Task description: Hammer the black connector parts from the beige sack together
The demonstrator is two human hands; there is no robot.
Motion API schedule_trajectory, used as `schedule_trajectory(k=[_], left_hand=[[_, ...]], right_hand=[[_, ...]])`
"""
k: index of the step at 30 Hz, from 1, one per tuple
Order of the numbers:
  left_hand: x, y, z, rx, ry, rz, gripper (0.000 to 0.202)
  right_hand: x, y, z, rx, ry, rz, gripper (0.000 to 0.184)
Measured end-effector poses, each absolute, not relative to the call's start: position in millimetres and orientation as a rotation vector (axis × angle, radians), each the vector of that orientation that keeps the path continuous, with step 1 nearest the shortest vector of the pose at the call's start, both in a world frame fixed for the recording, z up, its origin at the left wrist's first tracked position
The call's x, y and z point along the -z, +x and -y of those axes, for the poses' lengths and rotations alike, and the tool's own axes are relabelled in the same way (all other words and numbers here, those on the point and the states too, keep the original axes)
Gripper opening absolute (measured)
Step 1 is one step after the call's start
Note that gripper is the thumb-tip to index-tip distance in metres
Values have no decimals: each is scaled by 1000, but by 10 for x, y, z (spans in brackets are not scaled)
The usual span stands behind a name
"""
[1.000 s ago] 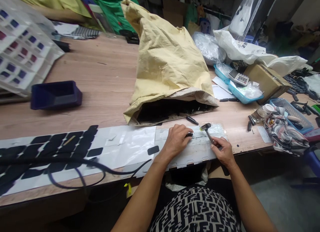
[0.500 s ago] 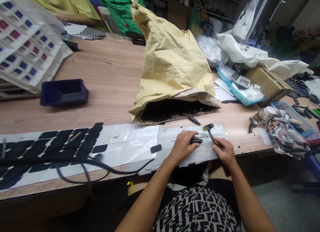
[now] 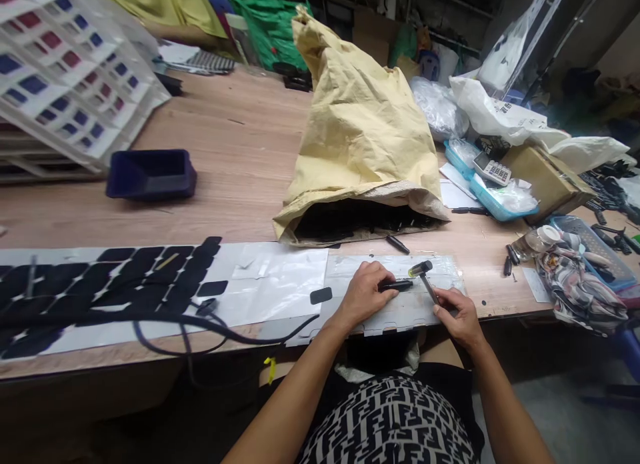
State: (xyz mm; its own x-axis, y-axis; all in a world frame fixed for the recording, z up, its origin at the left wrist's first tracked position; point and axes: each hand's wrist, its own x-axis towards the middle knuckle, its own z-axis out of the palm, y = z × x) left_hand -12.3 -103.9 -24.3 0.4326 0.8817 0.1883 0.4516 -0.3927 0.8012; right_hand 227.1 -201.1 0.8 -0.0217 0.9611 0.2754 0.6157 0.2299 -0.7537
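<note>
My right hand [image 3: 459, 315] is closed around the handle of a small hammer [image 3: 428, 285]. The hammer's head, with a yellowish face, is tilted just above the work surface. With my left hand [image 3: 367, 289] I pinch a dark, slim, pen-like piece [image 3: 400, 286], its free end pointing toward the hammer. Both hands are over a grey-white board [image 3: 360, 323] at the table's front edge. A similar black piece [image 3: 398, 244] lies behind it, near the mouth of a yellow sack [image 3: 370, 131] holding dark items.
Rows of black rounded patches [image 3: 165, 277] lie on white sheeting at the left, crossed by a black cable [image 3: 220, 329]. Farther back are a dark blue tray [image 3: 151, 177] and a white crate [image 3: 75, 77]. A clear jar [image 3: 535, 244], cloth [image 3: 565, 284] and blue baskets [image 3: 510, 211] stand right.
The whole view has shifted, so the table's contents appear farther right. Both hands keep their holds; the hammer's head stays close to the black piece.
</note>
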Motion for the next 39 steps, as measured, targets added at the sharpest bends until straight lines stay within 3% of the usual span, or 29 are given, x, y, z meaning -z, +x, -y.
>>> schedule_trajectory(k=[25,34,39], left_hand=[[236,-113,1050,-836,2016,-1125,13],[229,-124,1043,-810,2044,-1124,14],[129,-215,1119,-722,2106,-829,12]], right_hand=[[-102,1995,2087,-524,-1392,1848,34],[33,2203,1888,-555,-1487,1593,31],[127,2223,1803,-552,-1560,1500,32]])
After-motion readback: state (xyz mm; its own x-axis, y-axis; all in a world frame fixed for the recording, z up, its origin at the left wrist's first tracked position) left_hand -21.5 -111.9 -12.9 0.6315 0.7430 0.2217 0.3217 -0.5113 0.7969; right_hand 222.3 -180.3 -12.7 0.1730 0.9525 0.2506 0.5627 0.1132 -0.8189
